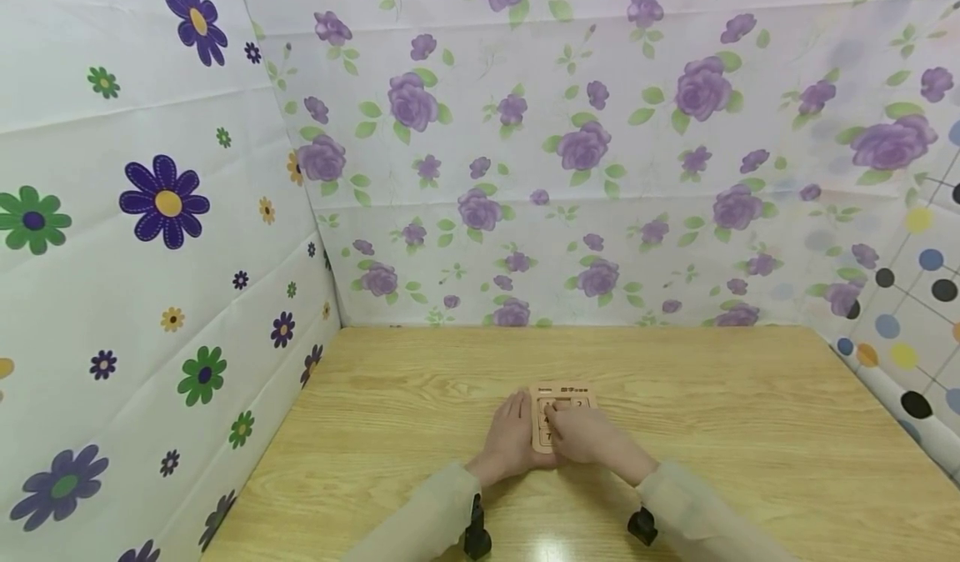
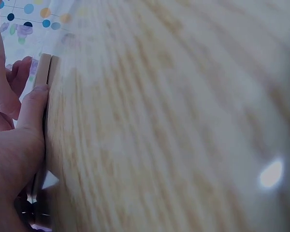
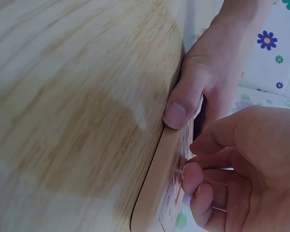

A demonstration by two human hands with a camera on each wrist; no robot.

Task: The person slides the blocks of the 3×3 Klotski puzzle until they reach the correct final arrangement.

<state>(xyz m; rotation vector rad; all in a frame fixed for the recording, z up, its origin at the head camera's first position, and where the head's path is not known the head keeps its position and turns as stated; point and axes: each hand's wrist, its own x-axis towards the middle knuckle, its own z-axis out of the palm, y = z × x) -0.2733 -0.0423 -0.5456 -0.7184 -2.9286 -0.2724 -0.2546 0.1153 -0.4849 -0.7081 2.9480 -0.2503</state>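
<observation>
A wooden number sliding puzzle (image 1: 566, 388) lies flat on the table, its tiles printed with dark digits. My left hand (image 1: 512, 441) braces it, straight fingers along the left side and thumb by the near edge. In the right wrist view the left thumb (image 3: 176, 115) presses on the puzzle's edge (image 3: 154, 193). Over the tiles, my right hand (image 1: 581, 434) rests with loosely bent fingers (image 3: 193, 176), fingertips at the tile faces. It covers much of the right and lower tiles; a 7 tile (image 1: 548, 436) and a 2 tile (image 1: 579, 404) show.
The light wood table (image 1: 390, 429) runs out on both sides of the puzzle. Flower-printed cloth hangs behind (image 1: 525, 237) and at the left (image 1: 225, 320); a dotted cloth (image 1: 900, 328) stands at the right. Black wrist cameras (image 1: 477, 533) sit under the sleeves.
</observation>
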